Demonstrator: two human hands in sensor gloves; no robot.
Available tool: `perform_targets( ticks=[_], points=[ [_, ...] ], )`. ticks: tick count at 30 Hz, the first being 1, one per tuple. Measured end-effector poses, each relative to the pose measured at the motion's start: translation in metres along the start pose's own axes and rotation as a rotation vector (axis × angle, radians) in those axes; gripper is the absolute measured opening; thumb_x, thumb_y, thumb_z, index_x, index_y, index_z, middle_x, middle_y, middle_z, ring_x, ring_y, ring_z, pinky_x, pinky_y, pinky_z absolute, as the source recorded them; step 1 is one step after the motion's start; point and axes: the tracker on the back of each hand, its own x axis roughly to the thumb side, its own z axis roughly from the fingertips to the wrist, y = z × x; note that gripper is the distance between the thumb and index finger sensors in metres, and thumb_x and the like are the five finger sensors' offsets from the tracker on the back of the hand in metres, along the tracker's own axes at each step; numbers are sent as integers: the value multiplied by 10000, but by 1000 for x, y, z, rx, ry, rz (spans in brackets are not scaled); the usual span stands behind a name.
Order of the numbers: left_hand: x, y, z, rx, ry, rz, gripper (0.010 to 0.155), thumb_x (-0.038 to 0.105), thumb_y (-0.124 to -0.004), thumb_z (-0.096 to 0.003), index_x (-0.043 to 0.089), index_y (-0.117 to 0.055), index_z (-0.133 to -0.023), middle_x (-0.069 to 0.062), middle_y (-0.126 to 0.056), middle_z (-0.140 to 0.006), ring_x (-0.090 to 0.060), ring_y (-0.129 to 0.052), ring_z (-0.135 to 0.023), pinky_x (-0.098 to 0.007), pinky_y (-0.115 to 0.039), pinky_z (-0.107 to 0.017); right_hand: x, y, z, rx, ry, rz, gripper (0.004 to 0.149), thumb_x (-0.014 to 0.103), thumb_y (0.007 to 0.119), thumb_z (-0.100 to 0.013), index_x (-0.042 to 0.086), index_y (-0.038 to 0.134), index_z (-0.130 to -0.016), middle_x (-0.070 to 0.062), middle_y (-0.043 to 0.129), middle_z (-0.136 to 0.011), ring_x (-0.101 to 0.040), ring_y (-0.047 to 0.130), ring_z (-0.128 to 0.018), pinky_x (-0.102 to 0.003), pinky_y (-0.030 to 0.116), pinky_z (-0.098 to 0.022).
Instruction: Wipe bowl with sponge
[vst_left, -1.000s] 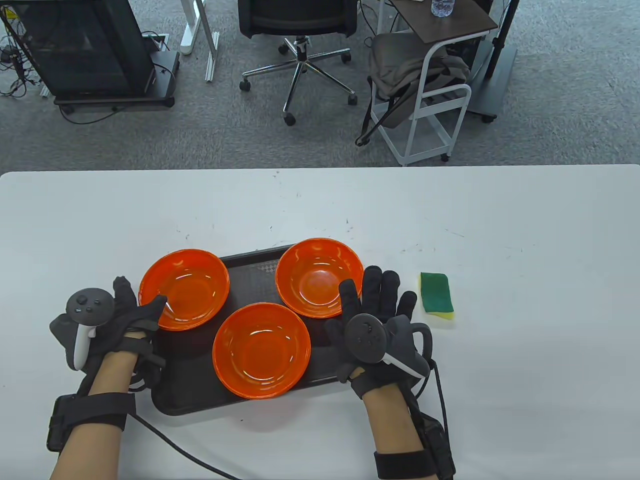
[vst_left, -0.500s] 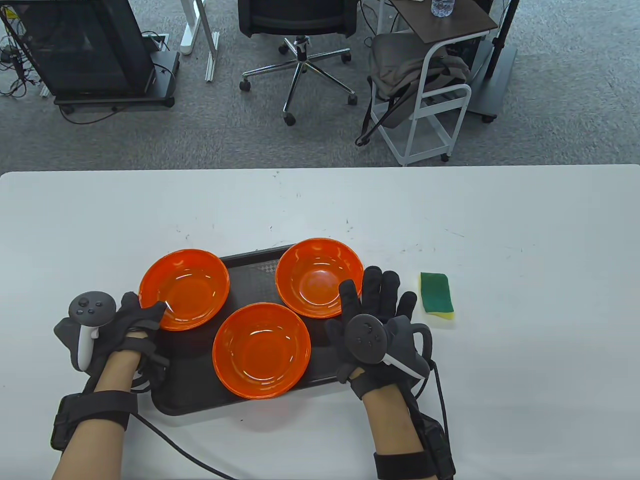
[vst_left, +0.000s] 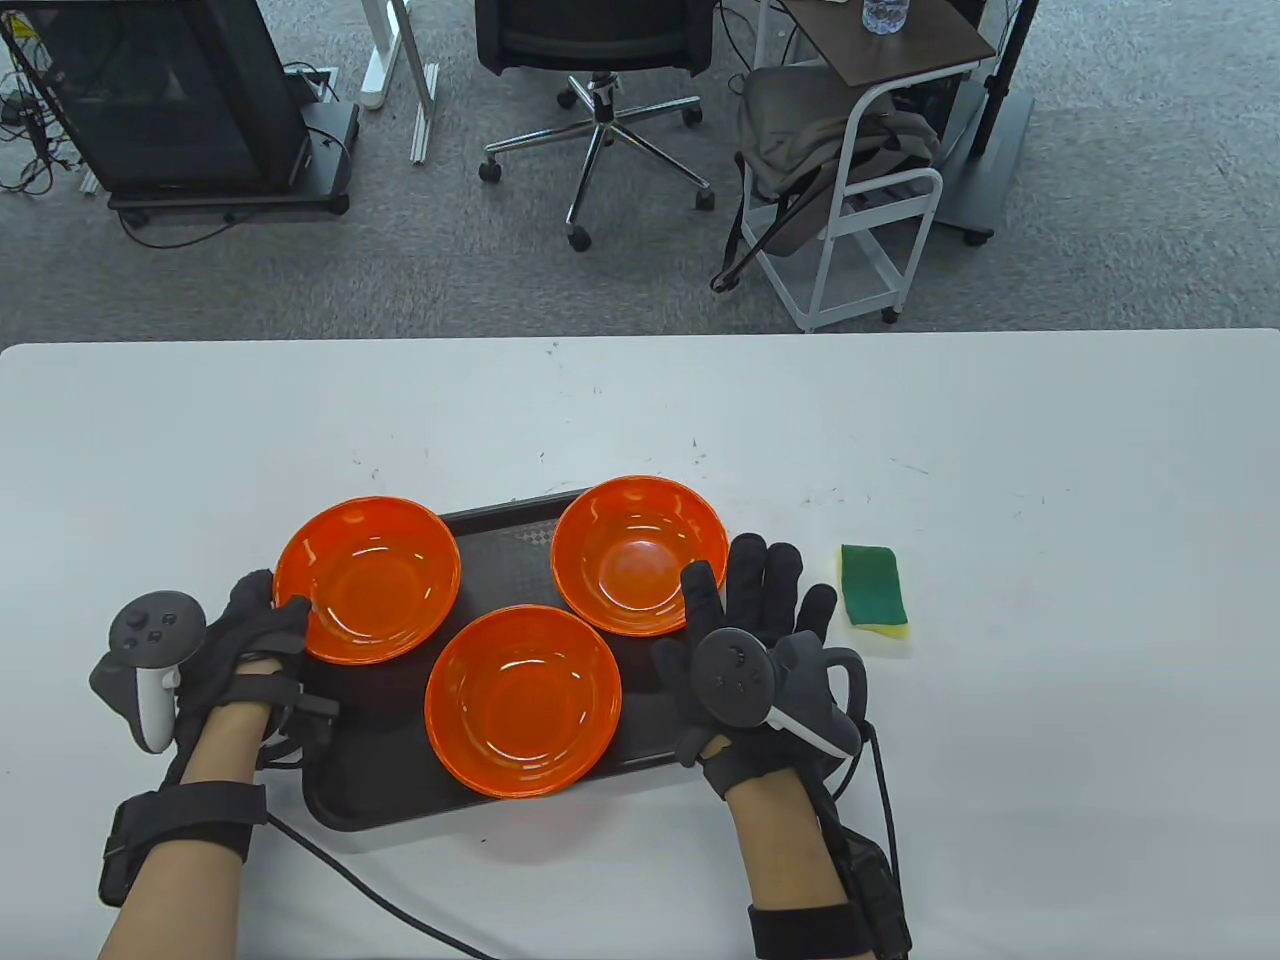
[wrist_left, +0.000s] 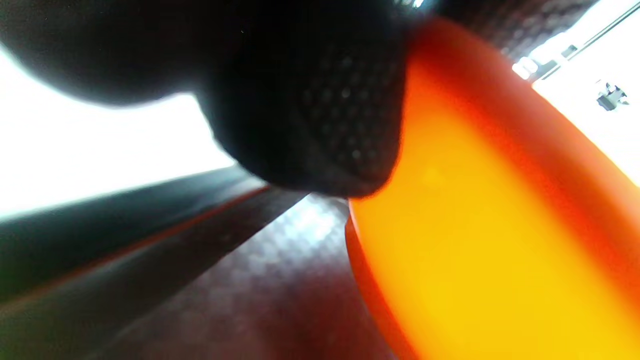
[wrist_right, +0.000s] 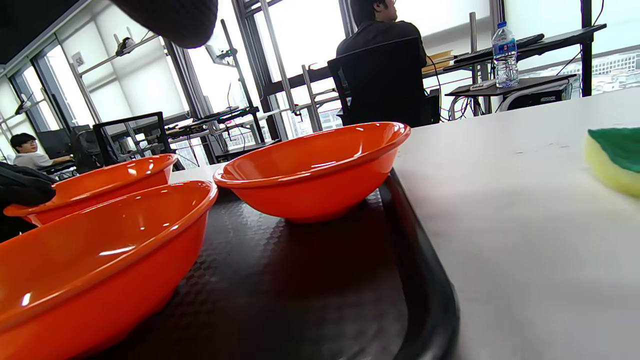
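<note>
My left hand (vst_left: 235, 640) is curling its fingers (thumb side inward), while my right hand (vst_left: 760, 640) is lying flat, fingers spread forward.

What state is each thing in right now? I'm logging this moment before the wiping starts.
left bowl: upright on the tray, left hand touching its rim
back bowl: upright, untouched
front bowl: upright, untouched
tray: flat on table
sponge: on table, green side up
right hand: flat, fingers spread

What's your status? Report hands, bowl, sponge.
Left hand grips left bowl rim. Right hand flat, open, empty. Sponge untouched on table, right of tray. Nothing blocking.
</note>
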Motion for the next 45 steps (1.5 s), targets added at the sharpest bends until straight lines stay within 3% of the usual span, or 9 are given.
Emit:
perform_targets(
  ticks=[7, 13, 20, 26, 36, 45],
  points=[
    [26, 22, 18, 18, -132, 36, 631, 418, -895, -460, 126, -683, -977, -53, -1030, -474, -155, -1082, -129, -251, -935, -62, -1, 0, 0, 6, 5, -1, 701, 544, 600, -652, 167, 199, -1086, -267, -90, -1074, -569, -90, -916, -753, 47, -522],
    [53, 39, 47, -39, -278, 79, 620, 420, -895, -461, 116, -699, -965, -47, -1027, -460, -141, -1079, -119, -246, -933, -55, -3, 0, -1, 11, 13, 5, 706, 546, 604, -650, 166, 200, -1086, -268, -88, -1075, -571, -87, -917, -753, 49, -523],
    [67, 46, 62, -59, -348, 60, 606, 424, -894, -464, 113, -717, -953, -42, -1028, -460, -153, -1076, -119, -244, -933, -57, -17, 3, -4, 34, 62, -3, 710, 549, 608, -648, 167, 201, -1087, -270, -84, -1076, -576, -73, -922, -757, 57, -524],
    [66, 46, 61, -72, -337, 56, 600, 426, -895, -463, 106, -728, -943, -43, -1027, -459, -152, -1076, -119, -244, -933, -56, -54, 3, -6, 67, 191, -48, 738, 550, 642, -642, 160, 198, -1084, -274, -76, -1076, -594, -28, -934, -763, 76, -529],
    [63, 43, 58, -117, -331, 87, 600, 428, -894, -464, 108, -728, -944, -44, -1026, -460, -150, -1077, -121, -245, -934, -58, -128, 0, 7, 16, 439, -244, 744, 530, 689, -633, 171, 222, -1087, -240, -22, -1110, -606, 29, -949, -767, 104, -537],
    [63, 44, 57, -135, -339, 125, 603, 430, -893, -463, 112, -724, -946, -41, -1022, -461, -147, -1077, -125, -247, -934, -61, -161, 13, -26, 209, 484, 4, 725, 519, 747, -611, 218, 295, -1091, -192, 83, -1156, -607, 138, -988, -780, 168, -562]
  ],
)
